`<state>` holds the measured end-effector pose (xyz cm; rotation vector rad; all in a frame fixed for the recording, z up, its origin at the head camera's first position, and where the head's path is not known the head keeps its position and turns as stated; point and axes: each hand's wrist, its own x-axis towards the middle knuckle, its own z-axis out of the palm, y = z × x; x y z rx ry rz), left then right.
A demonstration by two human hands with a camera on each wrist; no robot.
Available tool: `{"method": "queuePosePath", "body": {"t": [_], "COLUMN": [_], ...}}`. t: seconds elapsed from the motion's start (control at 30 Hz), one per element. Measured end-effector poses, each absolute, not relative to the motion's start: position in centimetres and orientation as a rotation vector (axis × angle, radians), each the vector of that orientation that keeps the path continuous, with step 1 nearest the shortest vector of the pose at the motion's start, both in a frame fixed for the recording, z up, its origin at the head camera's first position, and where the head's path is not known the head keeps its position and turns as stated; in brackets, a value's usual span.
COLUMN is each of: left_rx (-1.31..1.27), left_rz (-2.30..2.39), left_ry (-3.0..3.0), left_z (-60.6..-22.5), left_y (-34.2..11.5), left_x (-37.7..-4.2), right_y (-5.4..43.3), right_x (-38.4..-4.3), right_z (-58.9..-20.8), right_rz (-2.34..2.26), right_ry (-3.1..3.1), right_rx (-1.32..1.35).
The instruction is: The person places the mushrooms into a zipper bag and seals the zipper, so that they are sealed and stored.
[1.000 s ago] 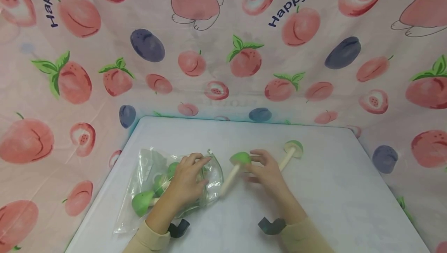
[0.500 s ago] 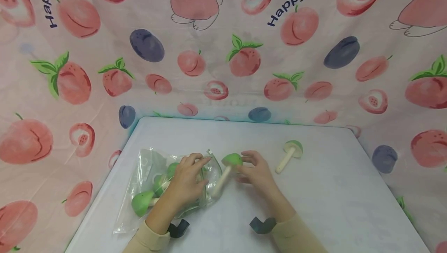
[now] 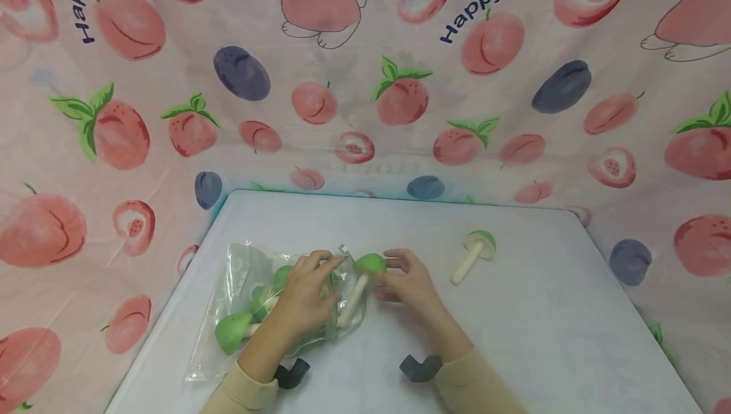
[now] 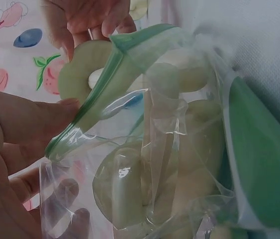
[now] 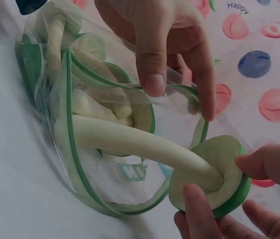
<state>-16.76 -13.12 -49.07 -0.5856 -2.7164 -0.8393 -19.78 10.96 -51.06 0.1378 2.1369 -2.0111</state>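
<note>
A clear zip bag (image 3: 235, 274) with a green seal lies at the left of the table, holding several toy mushrooms (image 3: 231, 333) with green caps and pale stems. My left hand (image 3: 310, 292) holds the bag's mouth, its thumb on one side of the green-edged rim (image 5: 71, 124) and fingers on the other. By its cap, my right hand (image 3: 410, 286) grips another toy mushroom (image 3: 371, 264). That mushroom's long pale stem (image 5: 140, 143) points through the parted mouth into the bag, while the cap stays outside. Plastic glare partly hides the mushrooms inside.
One loose toy mushroom (image 3: 480, 246) lies on the white table (image 3: 548, 312), right of my right hand. A fruit-print cloth (image 3: 342, 115) hangs behind the table and along its sides. Dark straps (image 3: 421, 368) show at both wrists.
My right hand has moved left with its mushroom, bringing the stem from beside the bag into its mouth. My left hand keeps its place on the bag; the loose mushroom has not moved.
</note>
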Motion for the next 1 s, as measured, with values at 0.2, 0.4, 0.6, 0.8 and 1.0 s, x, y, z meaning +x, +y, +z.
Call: {"method": "queuePosePath", "body": {"t": [0.2, 0.4, 0.6, 0.8, 1.0], "left_rx": [-0.593, -0.585, -0.577, -0.566, -0.550], "left_rz": [-0.826, -0.838, -0.836, -0.832, -0.839], "left_ry": [-2.717, -2.732, -2.741, -2.737, -2.743], "left_z": [-49.1, -48.9, -48.8, -48.8, -48.7], "left_y": [-13.0, -12.9, -12.8, -12.7, -12.7], "left_x": [-16.9, -16.9, -16.9, -17.0, -16.9], "right_y": [10.5, 10.1, 9.8, 9.7, 9.6], "right_x": [-19.8, -19.9, -20.0, -20.3, -20.4], "right_z": [-51.0, -51.0, -51.1, -51.6, -52.2], "right_rz": [-2.014, -2.001, -1.974, -1.992, -2.034], "right_ry": [2.108, 2.098, 2.111, 2.067, 1.960], "right_rx": [0.095, 0.067, 0.041, 0.017, 0.058]}}
